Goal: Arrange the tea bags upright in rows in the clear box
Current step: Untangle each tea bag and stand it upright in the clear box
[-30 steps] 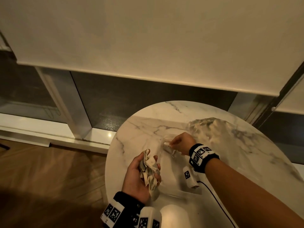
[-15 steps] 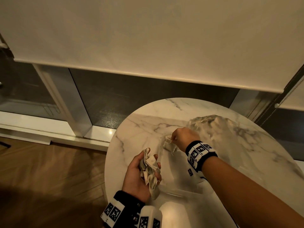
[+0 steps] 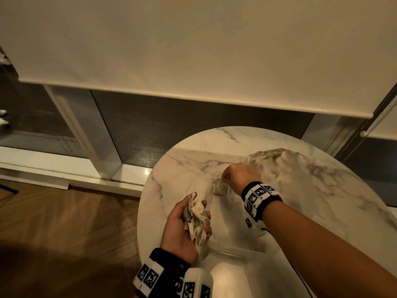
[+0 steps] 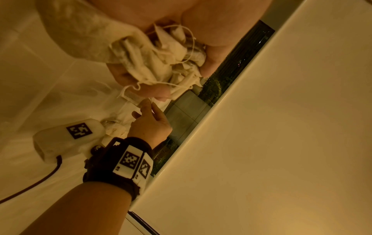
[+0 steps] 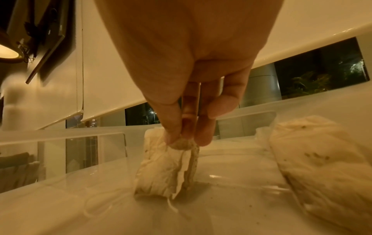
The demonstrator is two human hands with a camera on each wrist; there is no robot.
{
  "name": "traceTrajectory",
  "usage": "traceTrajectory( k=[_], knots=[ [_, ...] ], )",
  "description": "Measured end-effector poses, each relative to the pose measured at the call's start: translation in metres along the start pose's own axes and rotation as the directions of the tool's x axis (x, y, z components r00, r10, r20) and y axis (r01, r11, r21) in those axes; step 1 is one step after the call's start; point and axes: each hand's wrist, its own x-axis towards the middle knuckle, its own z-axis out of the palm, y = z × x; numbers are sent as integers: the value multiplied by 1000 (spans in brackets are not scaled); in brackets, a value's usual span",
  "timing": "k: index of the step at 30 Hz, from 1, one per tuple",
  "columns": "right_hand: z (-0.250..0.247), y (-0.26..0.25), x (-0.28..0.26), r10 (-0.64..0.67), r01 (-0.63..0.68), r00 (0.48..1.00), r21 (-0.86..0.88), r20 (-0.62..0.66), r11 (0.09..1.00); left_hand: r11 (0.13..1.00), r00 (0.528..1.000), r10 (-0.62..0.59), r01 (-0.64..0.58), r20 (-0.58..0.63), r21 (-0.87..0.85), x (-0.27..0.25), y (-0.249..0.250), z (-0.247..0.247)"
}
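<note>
While right hand (image 5: 187, 63) fingers (image 5: 171, 120) pinch upright tea bag (image 5: 167, 165) top, left hand (image 3: 182, 229) clutches tea bag bunch (image 3: 196, 220).

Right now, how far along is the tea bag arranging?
Early. A few pale paper tea bags stand upright inside the clear plastic box; the right hand pinches one there. The left hand grips a crumpled bunch of tea bags, not yet placed.

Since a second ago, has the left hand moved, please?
No: the left hand keeps its place over the table's left rim, gripping tea bags.
</note>
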Motion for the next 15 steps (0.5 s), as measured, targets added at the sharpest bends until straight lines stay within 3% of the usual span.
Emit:
traceTrajectory(
  k=[5,10,12,15],
  knots=[
    [-2,1,-4,23,-22,1000,24,-8,999,1000,1000,-5,5,-4,3,1,0,0],
    [-17,3,-16,124,-136,990,227,67,964,1000,1000,8,-8,-5,17,0,-2,2],
    [-31,-1,-33,124,-138,990,412,60,901,999,1000,-2,2,0,34,-2,-4,3],
    [-58,-13,-73,54,-53,998,712,21,701,1000,1000,5,-6,19,23,-4,-7,7]
  ],
)
